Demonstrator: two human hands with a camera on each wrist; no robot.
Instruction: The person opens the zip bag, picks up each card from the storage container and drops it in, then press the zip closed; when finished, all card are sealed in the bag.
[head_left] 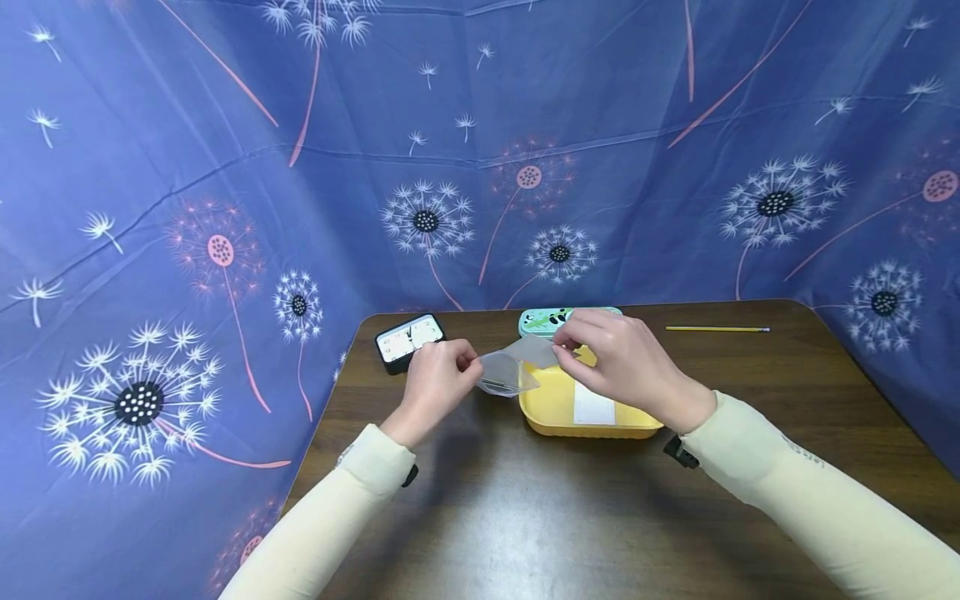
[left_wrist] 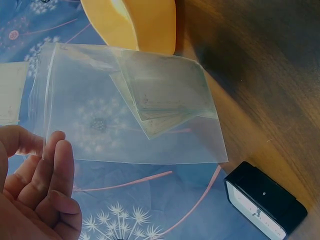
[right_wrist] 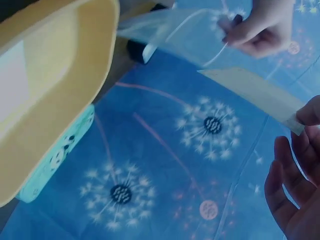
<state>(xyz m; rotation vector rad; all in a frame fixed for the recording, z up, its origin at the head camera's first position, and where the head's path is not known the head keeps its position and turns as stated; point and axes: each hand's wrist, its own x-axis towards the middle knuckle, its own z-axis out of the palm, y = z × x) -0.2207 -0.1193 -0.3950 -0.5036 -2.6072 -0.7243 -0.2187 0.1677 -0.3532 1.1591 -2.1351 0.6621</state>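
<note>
Thumb and fingers of my left hand [head_left: 437, 379] pinch a clear zip bag [left_wrist: 95, 110] by its zip end. Several thin, pale cards [left_wrist: 167, 90] lie slanted at the bag's far end. My right hand [head_left: 626, 362] pinches a single pale card [right_wrist: 250, 92] by one end, its other end pointing toward the bag's mouth. In the right wrist view the card is outside the bag. Both hands are in the air, the right one over a yellow plastic tub [head_left: 551, 408]. A white paper [head_left: 594, 406] lies in the tub, partly hidden by the right hand.
A black clock [head_left: 408, 340] with a white face stands behind the left hand. Beyond the tub lies a mint-green panda case [head_left: 537, 322]. A yellow pencil [head_left: 717, 329] rests at the table's back right. Blue dandelion-print cloth [head_left: 480, 167] hangs behind the wooden table [head_left: 480, 517].
</note>
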